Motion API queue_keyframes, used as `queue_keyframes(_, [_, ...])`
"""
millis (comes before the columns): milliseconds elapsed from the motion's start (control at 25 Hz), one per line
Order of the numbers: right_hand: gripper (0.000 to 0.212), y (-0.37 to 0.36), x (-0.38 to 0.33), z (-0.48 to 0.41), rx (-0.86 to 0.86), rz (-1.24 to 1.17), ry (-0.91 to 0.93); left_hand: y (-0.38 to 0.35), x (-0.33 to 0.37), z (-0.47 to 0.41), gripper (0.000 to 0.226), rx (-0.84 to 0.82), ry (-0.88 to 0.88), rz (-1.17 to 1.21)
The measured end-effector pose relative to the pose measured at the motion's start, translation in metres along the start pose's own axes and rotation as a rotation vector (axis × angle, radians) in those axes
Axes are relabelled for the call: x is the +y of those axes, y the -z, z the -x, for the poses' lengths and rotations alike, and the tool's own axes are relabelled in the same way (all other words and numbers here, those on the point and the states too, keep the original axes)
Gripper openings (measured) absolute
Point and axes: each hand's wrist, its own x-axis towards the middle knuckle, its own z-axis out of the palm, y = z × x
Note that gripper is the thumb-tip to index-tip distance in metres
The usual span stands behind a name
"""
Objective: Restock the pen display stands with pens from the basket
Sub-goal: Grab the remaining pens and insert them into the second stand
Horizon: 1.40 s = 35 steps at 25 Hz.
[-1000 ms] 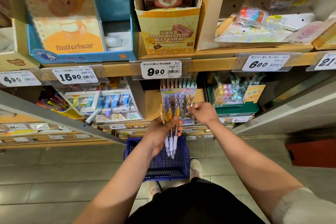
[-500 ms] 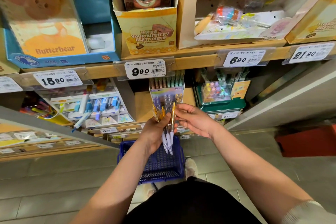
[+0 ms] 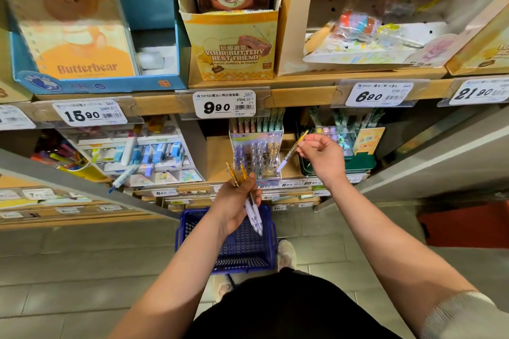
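Observation:
My left hand (image 3: 234, 201) grips a bundle of pens (image 3: 253, 212) with yellow tops and pale lilac barrels, held above the blue basket (image 3: 264, 253) on the floor. My right hand (image 3: 322, 157) pinches a single pen (image 3: 289, 154) of the same kind, tilted, just right of the clear pen display stand (image 3: 256, 154) on the lower shelf. The stand holds rows of purple, clear and yellow pens. The basket's inside is mostly hidden by my left hand and forearm.
A green display stand (image 3: 358, 162) with pastel items sits right of my right hand. White tiered stands of blue correction items (image 3: 148, 154) stand to the left. The wooden shelf edge (image 3: 303, 96) above carries price tags. Boxes fill the upper shelf.
My right hand has pulled one pen out of the bundle and carried it up and right, beside the display stand. My left hand stays over the basket with the rest.

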Motion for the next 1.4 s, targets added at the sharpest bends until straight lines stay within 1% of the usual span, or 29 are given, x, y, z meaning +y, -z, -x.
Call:
queue_keyframes(120, [0.011, -0.009, 0.006, -0.001, 0.065, 0.237, 0.133, 0.001, 0.004, 0.001, 0.023, -0.046, 0.01, -0.019])
queue_keyframes(200, [0.011, -0.019, 0.012, 0.001, 0.076, 0.326, 0.205, 0.002, 0.005, 0.002, 0.023, -0.051, 0.019, -0.036])
queue_keyframes(280, [0.012, -0.026, 0.017, 0.001, 0.07, 0.395, 0.237, 0.003, 0.004, 0.002, 0.026, -0.046, 0.019, -0.03])
queue_keyframes(360, [0.01, -0.031, 0.023, -0.002, 0.039, 0.469, 0.246, 0.006, 0.004, 0.003, 0.024, -0.055, 0.014, -0.011])
queue_keyframes(440, [0.012, -0.035, 0.028, -0.005, -0.012, 0.548, 0.252, 0.008, 0.004, 0.004, 0.02, -0.073, 0.004, 0.007])
queue_keyframes(480, [0.014, -0.038, 0.031, -0.007, -0.042, 0.59, 0.252, 0.01, 0.005, 0.004, 0.021, -0.08, -0.006, 0.013])
queue_keyframes(560, [0.012, -0.042, 0.036, -0.009, -0.094, 0.671, 0.24, 0.014, 0.006, 0.005, 0.032, -0.094, -0.034, 0.027])
queue_keyframes(640, [0.009, -0.045, 0.04, -0.009, -0.108, 0.72, 0.234, 0.017, 0.006, 0.006, 0.039, -0.1, -0.055, 0.034])
queue_keyframes(800, [0.007, -0.048, 0.045, -0.009, -0.07, 0.771, 0.237, 0.017, 0.006, 0.008, 0.031, -0.066, -0.061, -0.017])
queue_keyframes(880, [0.008, -0.048, 0.044, -0.009, -0.064, 0.794, 0.189, 0.016, 0.005, 0.01, 0.023, -0.065, -0.063, -0.04])
queue_keyframes(920, [0.011, -0.047, 0.043, -0.009, -0.07, 0.789, 0.13, 0.015, 0.005, 0.01, 0.022, -0.063, -0.058, -0.047])
queue_keyframes(1000, [0.019, -0.043, 0.039, -0.005, -0.113, 0.78, -0.027, 0.013, 0.006, 0.011, 0.026, -0.056, -0.053, -0.046])
queue_keyframes(1080, [0.023, -0.038, 0.029, 0.004, -0.202, 0.74, -0.117, 0.01, 0.008, 0.01, 0.031, -0.039, -0.054, -0.055])
queue_keyframes(1120, [0.023, -0.036, 0.023, 0.011, -0.254, 0.653, -0.13, 0.008, 0.009, 0.009, 0.029, -0.033, -0.054, -0.065])
queue_keyframes(1200, [0.021, -0.033, 0.006, 0.029, -0.387, 0.376, -0.152, 0.004, 0.01, 0.008, 0.024, -0.043, -0.056, -0.085])
queue_keyframes(1280, [0.016, -0.034, -0.011, 0.044, -0.541, 0.122, -0.233, -0.001, 0.009, 0.007, 0.024, -0.064, -0.068, -0.119])
queue_keyframes(1320, [0.014, -0.035, -0.015, 0.049, -0.586, 0.057, -0.261, -0.003, 0.008, 0.007, 0.025, -0.065, -0.079, -0.14])
queue_keyframes(1400, [0.008, -0.04, -0.02, 0.055, -0.572, 0.064, -0.247, -0.006, 0.008, 0.006, 0.026, -0.059, -0.1, -0.163])
